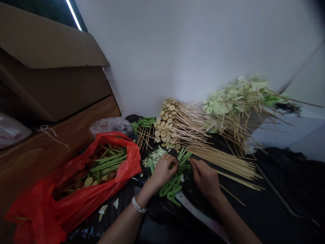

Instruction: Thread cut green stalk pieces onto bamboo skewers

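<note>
Bare forearms run in to the left hand, its fingers curled over short green vegetable lengths on black plastic sheeting, and the right hand, thumb and forefinger drawn together beside them; I cannot tell what either pinches. Beyond lie straight pale wooden skewers and round beige slices on sticks.

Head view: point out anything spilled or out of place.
A few pale scraps lie scattered between the red plastic bag and the beaded bracelet, apart from the chopped heap. One bamboo skewer lies askew, away from the skewer row.
</note>
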Available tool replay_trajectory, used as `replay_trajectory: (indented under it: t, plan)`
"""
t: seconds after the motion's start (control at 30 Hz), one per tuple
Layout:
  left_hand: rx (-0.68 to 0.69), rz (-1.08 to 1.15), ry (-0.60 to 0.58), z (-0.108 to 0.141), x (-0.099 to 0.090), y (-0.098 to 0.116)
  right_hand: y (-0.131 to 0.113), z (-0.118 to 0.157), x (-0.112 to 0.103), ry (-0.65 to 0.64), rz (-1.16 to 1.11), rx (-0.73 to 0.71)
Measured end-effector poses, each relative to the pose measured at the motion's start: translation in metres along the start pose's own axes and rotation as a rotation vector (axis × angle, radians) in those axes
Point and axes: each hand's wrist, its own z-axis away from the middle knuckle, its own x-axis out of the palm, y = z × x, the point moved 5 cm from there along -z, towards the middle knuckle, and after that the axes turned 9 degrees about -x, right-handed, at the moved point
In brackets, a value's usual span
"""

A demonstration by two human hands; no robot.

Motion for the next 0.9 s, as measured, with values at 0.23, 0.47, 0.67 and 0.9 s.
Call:
replay_trajectory:
  t: [0.23,0.47,0.67,0.9]
  plan:
    - [-0.345,0.625,0.197,-0.007,-0.014,-0.032,0.0,0.0,-0.001,0.03,-0.021,0.01]
    - [-0.592,1.437,0.102,-0.006,-0.008,-0.04,-0.003,0.001,0.005,-0.024,-0.022,-0.014]
    - [-0.617,1.442,0.085,-0.004,-0.007,-0.037,-0.004,0.004,0.011,-0.102,-0.018,-0.012]
    - [-0.531,1.229,0.106,-0.006,-0.007,-0.035,-0.008,0.003,0.009,-0.105,-0.011,-0.033]
